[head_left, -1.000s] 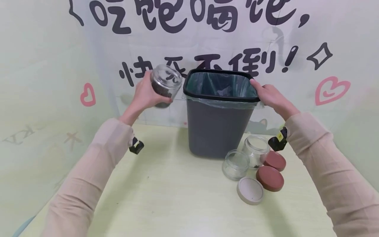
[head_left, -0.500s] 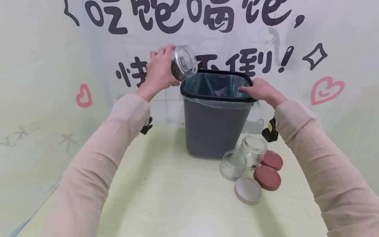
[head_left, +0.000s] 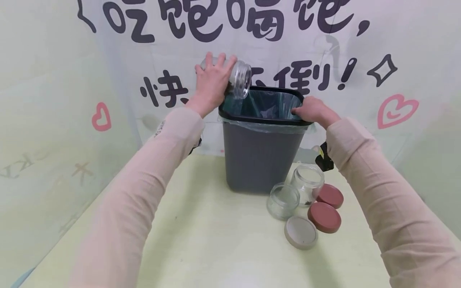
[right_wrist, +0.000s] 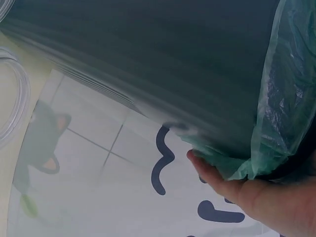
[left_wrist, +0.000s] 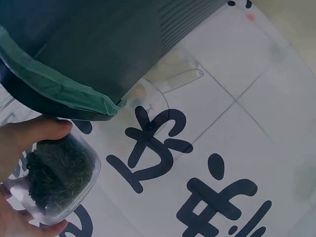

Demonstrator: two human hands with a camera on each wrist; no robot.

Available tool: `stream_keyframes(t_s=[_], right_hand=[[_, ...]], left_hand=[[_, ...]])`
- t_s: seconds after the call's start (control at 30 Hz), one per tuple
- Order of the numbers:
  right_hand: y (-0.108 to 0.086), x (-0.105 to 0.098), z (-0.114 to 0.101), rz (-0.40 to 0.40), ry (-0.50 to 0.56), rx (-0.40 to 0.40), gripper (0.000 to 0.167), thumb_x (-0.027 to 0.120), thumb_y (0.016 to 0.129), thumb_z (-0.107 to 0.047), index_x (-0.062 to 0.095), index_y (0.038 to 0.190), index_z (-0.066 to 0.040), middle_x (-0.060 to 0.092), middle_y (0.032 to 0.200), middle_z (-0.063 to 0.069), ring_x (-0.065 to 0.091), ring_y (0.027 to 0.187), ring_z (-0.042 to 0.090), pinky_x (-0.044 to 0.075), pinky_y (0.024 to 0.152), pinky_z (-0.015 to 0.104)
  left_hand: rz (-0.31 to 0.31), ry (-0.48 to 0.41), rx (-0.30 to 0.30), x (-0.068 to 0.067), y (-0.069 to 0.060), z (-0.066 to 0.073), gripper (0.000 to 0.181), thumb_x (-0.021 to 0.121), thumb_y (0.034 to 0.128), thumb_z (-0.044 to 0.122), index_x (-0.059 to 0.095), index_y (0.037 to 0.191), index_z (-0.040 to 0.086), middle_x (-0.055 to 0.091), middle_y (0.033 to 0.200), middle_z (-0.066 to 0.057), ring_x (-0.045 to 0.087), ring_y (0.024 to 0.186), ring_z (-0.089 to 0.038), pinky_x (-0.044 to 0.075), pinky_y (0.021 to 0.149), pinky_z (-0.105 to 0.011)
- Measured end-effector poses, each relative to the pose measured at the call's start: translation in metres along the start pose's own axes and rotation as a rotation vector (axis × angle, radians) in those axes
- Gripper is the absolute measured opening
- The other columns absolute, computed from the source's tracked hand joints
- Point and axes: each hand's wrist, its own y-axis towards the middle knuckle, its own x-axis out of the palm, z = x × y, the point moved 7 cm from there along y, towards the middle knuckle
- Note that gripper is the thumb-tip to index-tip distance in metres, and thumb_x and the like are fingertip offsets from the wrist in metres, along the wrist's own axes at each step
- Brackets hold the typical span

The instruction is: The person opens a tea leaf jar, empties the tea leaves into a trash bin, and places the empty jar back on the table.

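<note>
My left hand [head_left: 212,84] grips a clear jar [head_left: 242,81], tipped on its side with its mouth to the right, over the left rim of a dark grey trash bin [head_left: 261,156]. Dark, dry, leaf-like shreds [left_wrist: 59,173] fill much of the jar's base in the left wrist view. A thin green plastic bag [head_left: 264,104] lines the bin and folds over its black rim. On the right side, my right hand [head_left: 314,110] holds that rim, thumb inside the opening. In the right wrist view, fingers [right_wrist: 217,180] lie against the bag outside.
Right of the bin's foot stand two open glass jars [head_left: 283,204] [head_left: 307,184], the farther one with a few dark bits inside. Two red lids [head_left: 325,217] [head_left: 330,196] and a beige lid [head_left: 301,233] lie beside them. A printed wall sheet [head_left: 173,132] hangs close behind.
My left hand has moved right with the jar, tilting it from nearly upright onto its side at the bin's rim. My right thumb has moved inside the bin's opening.
</note>
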Motion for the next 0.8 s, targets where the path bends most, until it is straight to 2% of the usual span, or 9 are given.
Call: stream_keyframes(t_s=[0.23,0.53,0.8], right_hand=[[0.000,0.001,0.000,0.008,0.001,0.025,0.021,0.036,0.084,-0.012,0.045,0.075,0.005,0.046,0.087,0.023,0.046,0.079,0.034,0.039,0.073,0.041],[0.000,-0.001,-0.001,0.052,-0.039,0.040,0.019,0.036,0.082,-0.008,0.043,0.068,0.003,0.047,0.090,0.027,0.047,0.081,0.037,0.040,0.077,0.044],[-0.001,0.000,-0.001,0.056,-0.047,0.044,0.021,0.036,0.083,-0.008,0.043,0.067,0.002,0.047,0.087,0.026,0.047,0.080,0.036,0.041,0.077,0.043]], left_hand=[[0.014,0.137,0.101,0.002,0.004,0.015,0.077,0.065,0.0687,0.000,0.028,0.134,0.017,0.031,0.135,-0.015,0.021,0.125,-0.039,0.031,0.090,-0.058],[-0.006,0.255,0.164,0.009,0.008,0.025,0.081,0.068,0.0687,0.006,0.025,0.137,0.018,0.026,0.139,-0.016,0.019,0.127,-0.039,0.030,0.093,-0.058],[0.070,0.339,0.247,0.014,0.005,0.033,0.079,0.069,0.0686,0.007,0.029,0.136,0.020,0.029,0.137,-0.014,0.022,0.126,-0.036,0.030,0.095,-0.055]])
